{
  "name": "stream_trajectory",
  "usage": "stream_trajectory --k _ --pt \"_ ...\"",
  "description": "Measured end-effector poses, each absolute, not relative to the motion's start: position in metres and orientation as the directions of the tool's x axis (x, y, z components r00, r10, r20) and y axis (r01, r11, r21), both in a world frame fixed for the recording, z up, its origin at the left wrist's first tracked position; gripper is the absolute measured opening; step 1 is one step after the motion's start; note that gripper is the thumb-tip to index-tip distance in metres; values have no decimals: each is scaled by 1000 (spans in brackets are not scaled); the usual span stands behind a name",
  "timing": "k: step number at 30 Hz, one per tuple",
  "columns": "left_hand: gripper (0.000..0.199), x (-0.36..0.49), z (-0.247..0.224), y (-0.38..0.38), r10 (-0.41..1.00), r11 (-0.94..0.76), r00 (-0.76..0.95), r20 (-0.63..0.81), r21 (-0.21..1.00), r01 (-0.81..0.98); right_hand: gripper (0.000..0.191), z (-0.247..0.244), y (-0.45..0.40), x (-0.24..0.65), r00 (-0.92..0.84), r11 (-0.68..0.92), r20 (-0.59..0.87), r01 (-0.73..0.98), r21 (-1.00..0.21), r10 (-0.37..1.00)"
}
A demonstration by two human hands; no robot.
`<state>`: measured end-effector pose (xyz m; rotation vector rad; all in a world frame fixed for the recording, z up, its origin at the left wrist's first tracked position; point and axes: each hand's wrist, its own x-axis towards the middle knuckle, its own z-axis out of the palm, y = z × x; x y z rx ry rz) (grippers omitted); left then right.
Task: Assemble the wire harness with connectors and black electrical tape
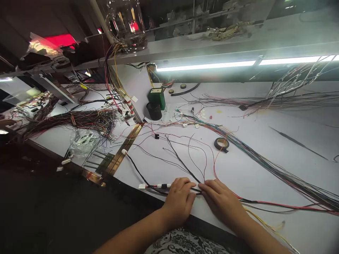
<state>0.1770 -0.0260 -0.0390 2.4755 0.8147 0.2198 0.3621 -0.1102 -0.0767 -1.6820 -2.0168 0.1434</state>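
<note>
Pinching the black cable near the front edge of the workbench with left hand and right hand, both apparently clamped on it side by side, likely to steady the short stretch between; hard to tell how firmly, with fingertips partly hidden. Farther in, see the tape roll, within easy reach. Beyond, note the wire bundle, stretched out lengthwise, perhaps against tangling. Toward the far left corner, find the black cup and green box, presumably kept back for working room.

The tape roll lies beyond the right hand.
</note>
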Motion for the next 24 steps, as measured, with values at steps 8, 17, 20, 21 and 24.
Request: stream_trajectory --k 8,17,20,21,24 --pt "22 199 -34 39 396 -887 916 -62 234 399 31 -81 -113 369 -163 288 300 848 -444 940" --pt "28 157 -14 169 832 -553 547 92 61 831 33 -77 -112 366 -111 263 327 844 -468 938" --pt "22 166 -10 136 803 -594 579 139 133 793 33 -78 -112 365 -36 234 355 813 -533 934" --pt "21 171 -10 118 730 -680 670 135 241 692 31 -78 -112 366 -23 233 358 798 -556 934" --pt "22 188 -17 60 417 -737 909 -3 584 340 26 -80 -112 368 -10 233 341 750 -619 940"
